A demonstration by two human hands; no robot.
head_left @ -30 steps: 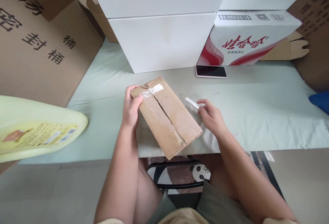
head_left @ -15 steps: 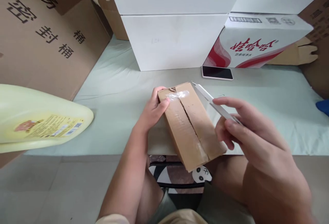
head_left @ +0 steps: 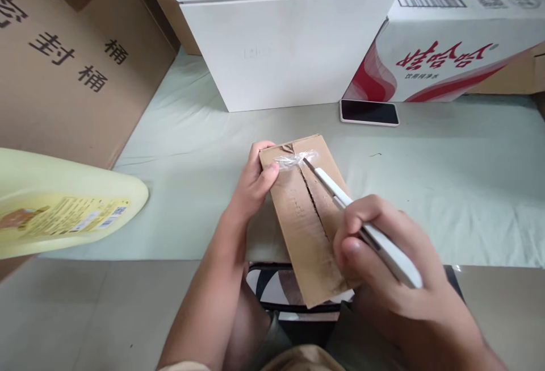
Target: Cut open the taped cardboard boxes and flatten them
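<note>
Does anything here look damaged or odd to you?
Yes. The small cardboard box in the left hand looks worn: its far edge is torn and crumpled beside wrinkled clear tape, and its seam is ragged rather than clean. Also, a stray dark strand lies on the otherwise plain green cloth.

At left, a pale yellow bottle [head_left: 80,206] stands nearer than a large brown carton [head_left: 80,115] printed with black characters. On the far side, a white box [head_left: 293,53] sits left of a red-and-white carton [head_left: 443,47]; a phone [head_left: 369,112] (its screen dark) lies just before that carton on pale green cloth [head_left: 464,178].
</note>
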